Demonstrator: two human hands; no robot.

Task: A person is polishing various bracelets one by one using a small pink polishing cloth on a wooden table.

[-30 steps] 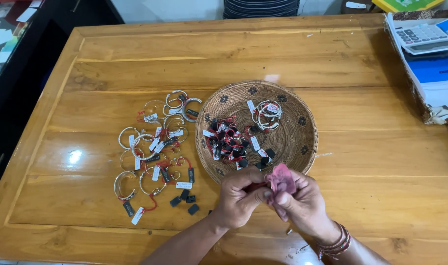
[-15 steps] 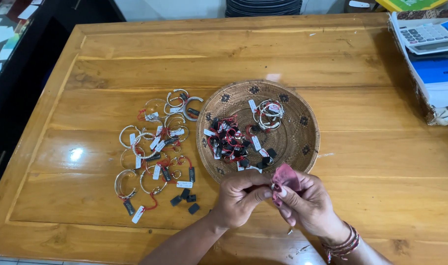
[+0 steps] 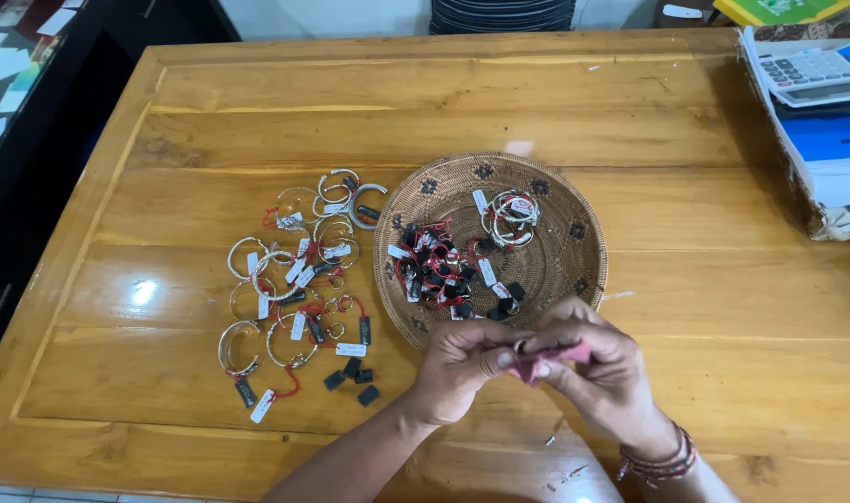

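Both hands meet low over the wooden surface [image 3: 630, 112], the left hand [image 3: 462, 368] and right hand [image 3: 607, 373] with fingers pinched together on a small pink cloth [image 3: 537, 365] held between them. A woven basket [image 3: 574, 265] of tagged rings lies just beyond the fingers; bracelets [image 3: 294, 270] spread to their left. Since half a second ago, the cloth shows less, bunched tighter inside the grip.

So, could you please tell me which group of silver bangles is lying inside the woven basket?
The small stack of bangles at the basket's upper right; the other bangles are spread on the wooden table, left of the basket.
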